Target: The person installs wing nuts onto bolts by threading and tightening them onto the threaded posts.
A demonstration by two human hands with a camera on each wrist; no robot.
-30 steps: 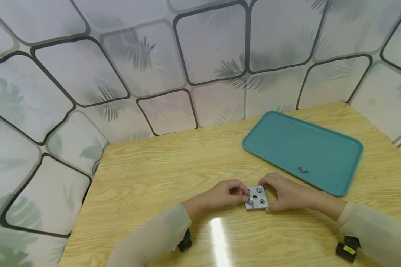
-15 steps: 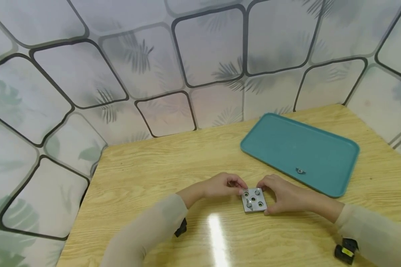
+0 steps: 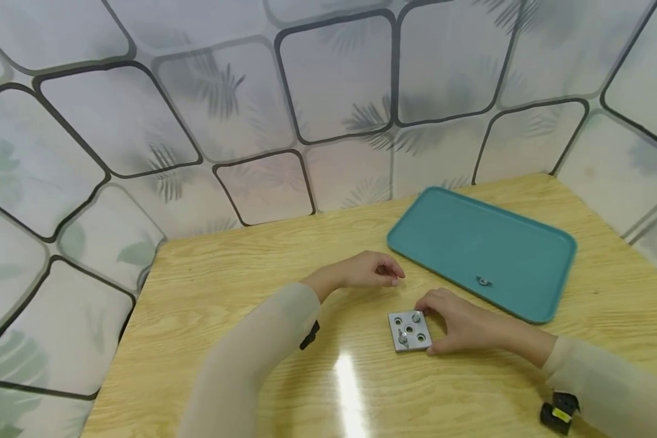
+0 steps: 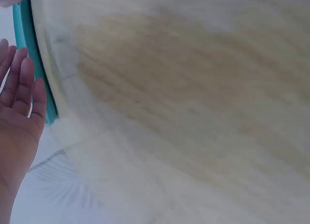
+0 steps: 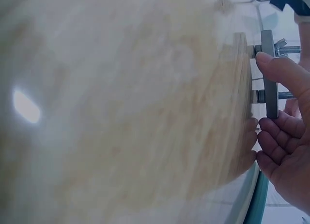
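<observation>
One grip here: by the right hand (image 3: 462,320), a metal plate (image 3: 409,321) is pinched at its edge on the tabletop (image 3: 241,274); the left hand (image 3: 368,271), fingers relaxed, is poised near the teal tray (image 3: 493,234). Two bolts (image 3: 416,317) are carried by the plate, one wing-nutted; another wing nut (image 3: 484,281) is held on the tray.

- Square grey metal plate (image 3: 412,339): on the yellow wood-grain table (image 3: 224,292).
- Right hand (image 3: 462,322): touching the plate's right side.
- Left hand (image 3: 368,271): behind the plate, leftward (apart from it).
- Teal rectangular tray (image 3: 482,240): on the table, behind and right of the plate.
- Small silvery metal wing nut (image 3: 483,281): in the tray, near its front edge.
</observation>
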